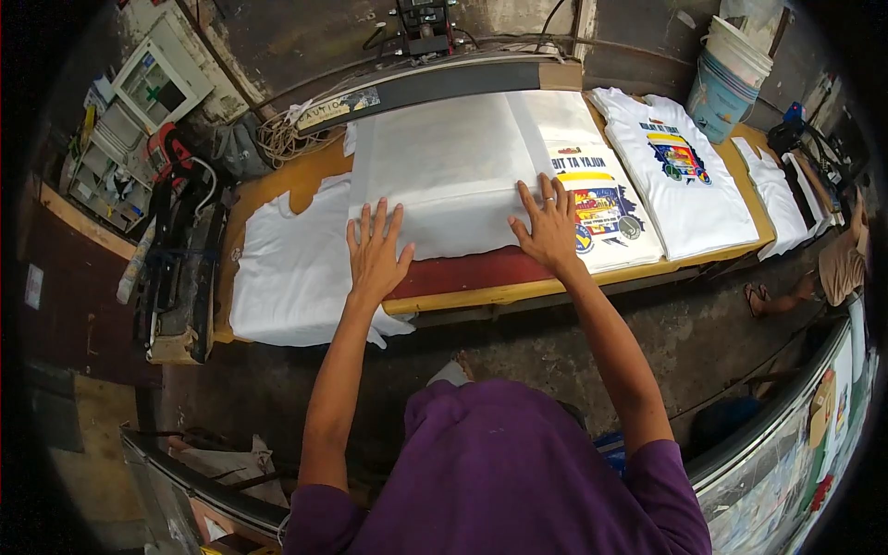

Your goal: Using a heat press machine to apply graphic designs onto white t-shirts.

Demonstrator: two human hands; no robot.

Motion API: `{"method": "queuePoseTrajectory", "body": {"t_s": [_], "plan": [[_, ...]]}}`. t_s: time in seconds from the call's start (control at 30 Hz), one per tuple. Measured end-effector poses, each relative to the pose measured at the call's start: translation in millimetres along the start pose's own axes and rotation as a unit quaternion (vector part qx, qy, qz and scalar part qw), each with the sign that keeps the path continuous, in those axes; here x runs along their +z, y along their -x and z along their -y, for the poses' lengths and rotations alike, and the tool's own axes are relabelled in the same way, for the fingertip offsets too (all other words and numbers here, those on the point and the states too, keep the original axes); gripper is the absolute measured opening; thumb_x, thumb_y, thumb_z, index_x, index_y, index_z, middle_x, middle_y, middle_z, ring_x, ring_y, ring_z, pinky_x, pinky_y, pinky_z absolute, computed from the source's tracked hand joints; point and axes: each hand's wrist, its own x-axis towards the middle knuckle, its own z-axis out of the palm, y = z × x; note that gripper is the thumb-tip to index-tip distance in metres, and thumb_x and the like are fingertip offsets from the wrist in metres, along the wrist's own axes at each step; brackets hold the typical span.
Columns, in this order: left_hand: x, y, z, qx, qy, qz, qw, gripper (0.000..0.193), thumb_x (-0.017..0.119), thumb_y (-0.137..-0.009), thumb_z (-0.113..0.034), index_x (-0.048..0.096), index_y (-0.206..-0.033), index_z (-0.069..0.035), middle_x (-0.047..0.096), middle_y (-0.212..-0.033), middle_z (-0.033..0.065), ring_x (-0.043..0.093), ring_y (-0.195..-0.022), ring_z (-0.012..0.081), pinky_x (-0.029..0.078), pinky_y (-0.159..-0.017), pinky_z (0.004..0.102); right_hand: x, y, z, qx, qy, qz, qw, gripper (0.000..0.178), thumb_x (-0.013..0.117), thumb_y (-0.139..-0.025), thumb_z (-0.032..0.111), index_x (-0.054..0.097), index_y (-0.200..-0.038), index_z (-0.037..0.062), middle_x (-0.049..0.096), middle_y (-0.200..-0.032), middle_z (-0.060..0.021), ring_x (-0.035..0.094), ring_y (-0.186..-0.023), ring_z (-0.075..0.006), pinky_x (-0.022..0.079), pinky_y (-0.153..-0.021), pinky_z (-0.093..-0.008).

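My left hand (376,254) lies open with spread fingers on the near left edge of a white, slightly sheer sheet (444,157). At the sheet's near right corner, my right hand (551,231) rests open too, a ring on one finger. A dark red pad (476,277) shows below the sheet's near edge. Just right of my right hand is a sheet with a mirrored colour print (606,217). To the left, a plain white T-shirt (291,264) is spread out and hangs partly over the table edge.
A stack of printed white T-shirts (708,217) lies on the yellow table (754,190), further right. Behind it stands a bucket (726,83). A long dark bar (444,88) runs along the back. Black equipment (185,277) is at left; a person's leg (786,294) shows at right.
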Motion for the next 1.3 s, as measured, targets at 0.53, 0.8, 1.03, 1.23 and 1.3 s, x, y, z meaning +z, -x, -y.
{"method": "queuePoseTrajectory", "body": {"t_s": [0.53,0.8,1.03,1.23,1.3], "plan": [[5.5,-0.2,15.3,-0.094,0.012,0.016,0.995,0.073,0.058,-0.087,-0.043,0.035,-0.148,-0.011,0.027,-0.152,0.0204,0.023,-0.140,0.0416,0.016,-0.110,0.0622,-3.1,-1.3,-2.1,0.009,-0.003,-0.010,1.000,0.062,0.059,-0.087,0.042,0.044,-0.143,0.0190,0.040,-0.137,-0.0243,0.034,-0.129,-0.0430,0.021,-0.109,-0.0596],[3.7,0.3,17.1,-0.086,0.018,0.019,0.996,0.072,0.059,-0.087,-0.044,0.036,-0.147,-0.012,0.028,-0.152,0.0208,0.023,-0.140,0.0421,0.018,-0.109,0.0624,-3.3,1.6,-0.5,0.004,0.007,-0.028,1.000,0.061,0.062,-0.085,0.036,0.047,-0.140,0.0160,0.038,-0.138,-0.0247,0.034,-0.128,-0.0437,0.024,-0.108,-0.0571],[4.3,2.0,17.4,-0.090,0.026,0.023,0.995,0.073,0.059,-0.086,-0.043,0.034,-0.148,-0.013,0.025,-0.154,0.0195,0.021,-0.141,0.0426,0.019,-0.109,0.0618,-3.4,0.4,-1.5,-0.001,-0.010,-0.021,1.000,0.064,0.065,-0.083,0.034,0.046,-0.141,0.0157,0.037,-0.139,-0.0234,0.033,-0.129,-0.0429,0.025,-0.107,-0.0563],[4.2,0.6,16.1,-0.084,0.040,0.006,0.996,0.077,0.062,-0.084,-0.041,0.032,-0.149,-0.010,0.024,-0.153,0.0209,0.022,-0.140,0.0430,0.020,-0.109,0.0601,-6.0,1.7,-2.8,-0.001,-0.023,-0.021,1.000,0.066,0.066,-0.083,0.031,0.044,-0.143,0.0130,0.038,-0.139,-0.0269,0.037,-0.126,-0.0441,0.030,-0.105,-0.0538],[1.0,2.8,20.0,-0.084,0.060,-0.005,0.995,0.079,0.063,-0.084,-0.040,0.031,-0.148,-0.007,0.023,-0.154,0.0217,0.023,-0.139,0.0434,0.020,-0.110,0.0592,-17.7,-5.3,-8.4,0.025,-0.112,-0.042,0.992,0.067,0.067,-0.083,0.027,0.043,-0.143,0.0102,0.036,-0.141,-0.0275,0.037,-0.126,-0.0442,0.031,-0.105,-0.0523]]}}
